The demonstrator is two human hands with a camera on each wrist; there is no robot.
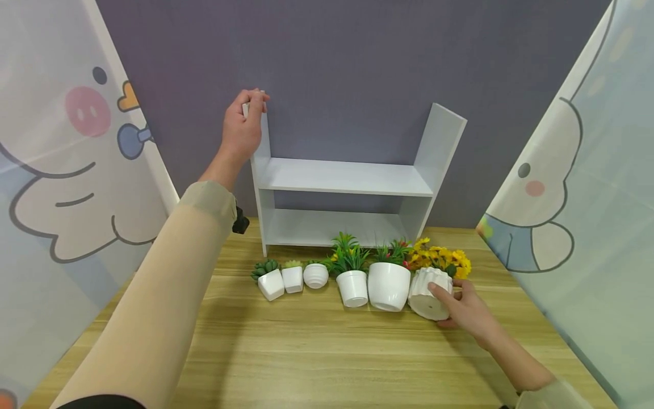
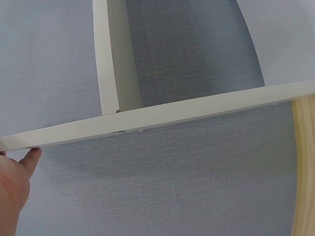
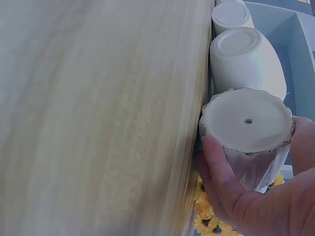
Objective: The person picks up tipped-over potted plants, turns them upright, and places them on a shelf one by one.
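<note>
My left hand grips the top end of the left side panel of a white two-tier shelf. In the left wrist view, its thumb presses the panel edge from one side. My right hand holds a white fluted flowerpot with yellow flowers, which lies tipped with its base toward me. The right wrist view shows the fingers along one side of that flowerpot and a small drain hole in its base. Beside it lies a larger smooth white pot with green leaves.
Left of the large pot lie a tapered white pot with a grassy plant, a small round pot and two small square succulent pots. All are tipped in a row on the wooden table, before the shelf. A grey wall stands behind.
</note>
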